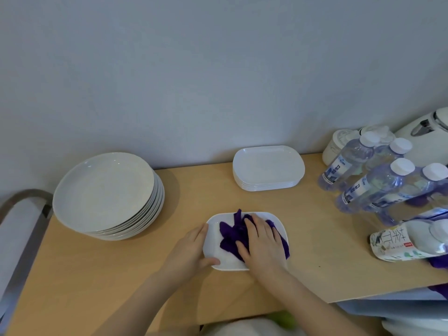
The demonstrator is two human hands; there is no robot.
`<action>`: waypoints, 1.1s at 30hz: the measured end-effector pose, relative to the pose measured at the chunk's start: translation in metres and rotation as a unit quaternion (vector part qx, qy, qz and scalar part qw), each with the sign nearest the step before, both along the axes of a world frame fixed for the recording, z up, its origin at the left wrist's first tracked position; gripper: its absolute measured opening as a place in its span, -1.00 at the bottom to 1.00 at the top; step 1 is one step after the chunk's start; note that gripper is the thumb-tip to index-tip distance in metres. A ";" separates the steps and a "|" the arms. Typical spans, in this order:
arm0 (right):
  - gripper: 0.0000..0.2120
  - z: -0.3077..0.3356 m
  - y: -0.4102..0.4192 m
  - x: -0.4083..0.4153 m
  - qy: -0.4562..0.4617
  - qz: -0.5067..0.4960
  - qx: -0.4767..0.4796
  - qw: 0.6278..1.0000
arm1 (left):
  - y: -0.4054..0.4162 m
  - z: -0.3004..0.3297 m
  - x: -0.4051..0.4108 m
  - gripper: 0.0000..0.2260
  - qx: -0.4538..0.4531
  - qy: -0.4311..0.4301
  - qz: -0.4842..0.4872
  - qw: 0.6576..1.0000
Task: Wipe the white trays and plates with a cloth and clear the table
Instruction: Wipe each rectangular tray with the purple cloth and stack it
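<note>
A white rectangular tray [213, 246] lies on the wooden table [101, 270] in front of me. A crumpled purple cloth [231, 235] rests inside it. My right hand [260, 243] presses flat on the cloth. My left hand [191, 251] grips the tray's left rim, thumb over the edge. A stack of several white rectangular trays [268, 167] stands at the back near the wall. A stack of several round white plates [106, 195] sits at the left.
Several clear water bottles [378, 183] with white caps crowd the right side. A tea bottle [407, 241] lies on its side near the right edge. White jars [339, 146] and a white kettle [426, 137] stand behind them. A chair back [21, 214] rises at the left.
</note>
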State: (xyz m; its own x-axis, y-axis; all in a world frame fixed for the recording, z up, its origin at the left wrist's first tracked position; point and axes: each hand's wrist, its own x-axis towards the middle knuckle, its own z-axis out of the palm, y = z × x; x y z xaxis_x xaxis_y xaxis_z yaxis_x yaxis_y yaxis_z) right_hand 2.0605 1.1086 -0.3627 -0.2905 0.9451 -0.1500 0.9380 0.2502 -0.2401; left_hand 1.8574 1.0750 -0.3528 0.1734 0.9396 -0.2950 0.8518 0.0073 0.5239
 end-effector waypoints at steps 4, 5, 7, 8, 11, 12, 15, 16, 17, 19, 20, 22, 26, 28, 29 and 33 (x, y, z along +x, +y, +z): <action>-0.44 0.000 0.003 -0.016 0.004 -0.034 0.003 0.999 | -0.003 -0.004 -0.005 0.00 0.008 -0.004 -0.027 1.000; -0.45 0.000 0.003 -0.020 0.003 -0.037 0.003 0.999 | -0.003 -0.005 -0.006 0.02 0.015 -0.008 -0.028 0.999; -0.46 0.001 0.004 -0.029 0.009 -0.034 0.004 0.999 | -0.002 -0.007 -0.008 0.01 0.031 -0.016 -0.026 0.999; -0.47 0.001 0.004 -0.033 0.013 -0.025 0.004 1.000 | -0.002 -0.007 -0.008 0.02 0.039 -0.020 -0.024 0.999; -0.49 0.003 0.002 -0.049 0.015 0.022 0.004 1.000 | -0.002 -0.009 -0.008 0.05 0.054 -0.041 -0.004 0.998; -0.49 0.003 0.001 -0.053 0.016 0.042 0.003 0.999 | -0.003 -0.009 -0.007 0.07 0.055 -0.044 0.005 0.997; -0.50 0.002 -0.005 -0.059 0.029 0.098 0.002 0.995 | -0.002 -0.009 -0.005 0.14 0.049 -0.014 0.021 0.998; -0.51 0.002 -0.007 -0.058 0.035 0.110 -0.001 0.993 | -0.002 -0.010 -0.006 0.15 0.051 0.003 0.020 0.999; -0.51 0.002 -0.007 -0.056 0.038 0.120 -0.005 0.992 | -0.002 -0.010 -0.006 0.15 0.057 0.017 0.016 0.998; -0.52 0.002 -0.009 -0.049 0.035 0.141 -0.015 0.989 | -0.001 -0.011 -0.007 0.13 0.068 0.032 0.003 0.997; -0.53 0.002 -0.009 -0.046 0.038 0.149 -0.021 0.988 | -0.001 -0.011 -0.008 0.12 0.067 0.033 -0.003 0.997; -0.55 0.003 -0.008 -0.040 0.054 0.160 -0.033 0.985 | 0.000 -0.011 -0.009 0.10 0.060 0.030 -0.011 0.998; -0.56 0.005 -0.004 -0.023 0.082 0.181 -0.048 0.979 | 0.000 -0.013 -0.009 0.05 0.060 0.046 -0.033 0.997; -0.57 0.006 -0.004 -0.016 0.093 0.180 -0.049 0.978 | -0.001 -0.013 -0.008 0.02 0.071 0.065 -0.046 0.994; -0.57 0.006 -0.004 -0.014 0.098 0.178 -0.047 0.978 | 0.000 -0.013 -0.008 0.01 0.072 0.069 -0.050 0.994; -0.56 0.007 -0.007 -0.015 0.110 0.167 -0.042 0.979 | 0.005 -0.013 -0.001 0.03 0.066 0.064 -0.083 0.992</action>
